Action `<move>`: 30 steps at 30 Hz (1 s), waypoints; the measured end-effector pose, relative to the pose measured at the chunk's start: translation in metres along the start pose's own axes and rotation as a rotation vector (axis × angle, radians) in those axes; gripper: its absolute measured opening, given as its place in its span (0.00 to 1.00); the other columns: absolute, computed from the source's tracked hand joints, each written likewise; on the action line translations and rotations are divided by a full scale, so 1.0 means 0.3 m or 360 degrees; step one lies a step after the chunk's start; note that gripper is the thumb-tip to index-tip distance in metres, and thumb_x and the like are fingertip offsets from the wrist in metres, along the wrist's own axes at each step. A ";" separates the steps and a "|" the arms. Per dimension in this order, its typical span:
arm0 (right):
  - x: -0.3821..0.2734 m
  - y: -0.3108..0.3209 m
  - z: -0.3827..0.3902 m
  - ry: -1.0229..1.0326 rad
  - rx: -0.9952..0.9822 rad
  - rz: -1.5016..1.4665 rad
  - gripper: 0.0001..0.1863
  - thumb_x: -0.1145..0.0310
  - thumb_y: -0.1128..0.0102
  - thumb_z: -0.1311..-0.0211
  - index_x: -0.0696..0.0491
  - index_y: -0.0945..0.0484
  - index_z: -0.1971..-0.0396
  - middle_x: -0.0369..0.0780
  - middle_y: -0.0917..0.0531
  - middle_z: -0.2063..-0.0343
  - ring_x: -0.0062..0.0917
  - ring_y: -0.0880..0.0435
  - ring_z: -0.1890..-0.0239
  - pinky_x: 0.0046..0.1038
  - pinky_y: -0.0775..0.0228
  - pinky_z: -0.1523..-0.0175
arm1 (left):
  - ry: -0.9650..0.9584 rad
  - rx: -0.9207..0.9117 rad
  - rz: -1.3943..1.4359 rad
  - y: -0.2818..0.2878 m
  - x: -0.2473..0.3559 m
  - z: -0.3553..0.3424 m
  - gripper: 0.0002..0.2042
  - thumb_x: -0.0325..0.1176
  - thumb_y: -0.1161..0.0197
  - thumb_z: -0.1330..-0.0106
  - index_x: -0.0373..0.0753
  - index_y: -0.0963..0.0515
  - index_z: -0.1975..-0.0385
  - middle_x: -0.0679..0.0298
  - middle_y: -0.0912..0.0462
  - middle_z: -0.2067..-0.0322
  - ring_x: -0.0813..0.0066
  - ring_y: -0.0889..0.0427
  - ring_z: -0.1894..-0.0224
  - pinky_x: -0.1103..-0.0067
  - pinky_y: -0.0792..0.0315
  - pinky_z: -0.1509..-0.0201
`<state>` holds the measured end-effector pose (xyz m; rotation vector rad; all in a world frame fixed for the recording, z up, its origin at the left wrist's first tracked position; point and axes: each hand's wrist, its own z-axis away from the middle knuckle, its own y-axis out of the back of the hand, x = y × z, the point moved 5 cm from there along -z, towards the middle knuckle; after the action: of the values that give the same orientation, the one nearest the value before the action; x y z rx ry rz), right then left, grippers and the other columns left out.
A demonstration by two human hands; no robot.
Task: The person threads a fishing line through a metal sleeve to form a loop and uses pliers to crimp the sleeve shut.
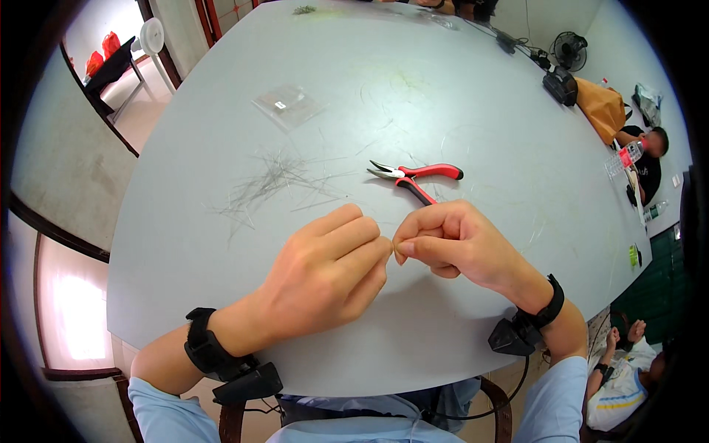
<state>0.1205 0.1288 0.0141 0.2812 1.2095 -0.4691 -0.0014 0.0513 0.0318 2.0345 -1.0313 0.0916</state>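
Observation:
My left hand point(325, 269) is closed, its back turned up, over the near part of the grey table point(192, 310). My right hand point(469, 244) pinches with thumb and forefinger, and its fingertips meet those of the left. Whatever lies between them is too small to make out. Just beyond my right hand rest bent-nose pliers point(432, 171) with red and black handles, jaws pointing left and slightly apart. A loose heap of thin, straight wire pieces point(269, 184) is spread beyond my left hand.
Past the wires lies a clear plastic bag point(286, 108). A small green tuft point(303, 10) sits at the far edge. Along the right are a black case point(560, 86), an orange-brown bag point(600, 111) and a plastic bottle point(625, 157). Other people sit around the table.

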 end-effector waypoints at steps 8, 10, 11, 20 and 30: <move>-0.067 0.141 0.030 0.0192 0.0304 0.0240 0.05 0.72 0.46 0.44 0.56 0.23 0.72 0.28 0.25 0.82 0.07 0.43 0.87 0.13 0.55 0.83 | 0.0254 -0.0046 -0.0040 0.012 -0.044 0.002 0.07 0.17 0.41 0.52 0.34 0.26 0.73 0.60 0.28 0.76 0.64 0.29 0.73 0.75 0.33 0.70; -0.097 0.226 0.051 0.0348 0.0530 0.0200 0.04 0.73 0.45 0.45 0.56 0.23 0.72 0.27 0.29 0.85 0.07 0.44 0.88 0.13 0.57 0.84 | 0.0254 -0.0101 -0.0094 0.004 -0.051 0.004 0.06 0.18 0.41 0.51 0.34 0.26 0.73 0.60 0.27 0.75 0.64 0.29 0.72 0.75 0.33 0.69; -0.108 0.272 0.061 0.0438 0.0675 0.0191 0.04 0.73 0.45 0.44 0.56 0.23 0.72 0.26 0.32 0.86 0.07 0.46 0.88 0.13 0.58 0.84 | 0.0238 -0.0141 -0.0109 0.000 -0.050 0.004 0.06 0.19 0.40 0.51 0.35 0.26 0.73 0.61 0.27 0.75 0.64 0.29 0.71 0.75 0.33 0.68; -0.074 0.422 0.050 0.0475 0.0958 0.0489 0.05 0.71 0.47 0.43 0.56 0.24 0.74 0.25 0.38 0.87 0.07 0.47 0.87 0.14 0.59 0.84 | 0.0167 -0.0500 -0.0075 -0.027 -0.049 0.012 0.05 0.26 0.37 0.50 0.41 0.26 0.74 0.67 0.28 0.72 0.69 0.28 0.68 0.76 0.32 0.67; -0.058 0.360 0.022 0.0399 0.0884 0.0538 0.06 0.70 0.46 0.44 0.55 0.23 0.76 0.27 0.29 0.84 0.07 0.45 0.87 0.14 0.56 0.84 | 0.0155 -0.0541 -0.0143 -0.039 -0.059 0.018 0.06 0.26 0.37 0.50 0.42 0.28 0.75 0.66 0.30 0.69 0.70 0.28 0.67 0.77 0.31 0.67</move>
<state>0.1740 0.2234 0.0286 1.0288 1.2236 -0.4747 -0.0065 0.0622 0.0137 1.7459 -0.8308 -0.0303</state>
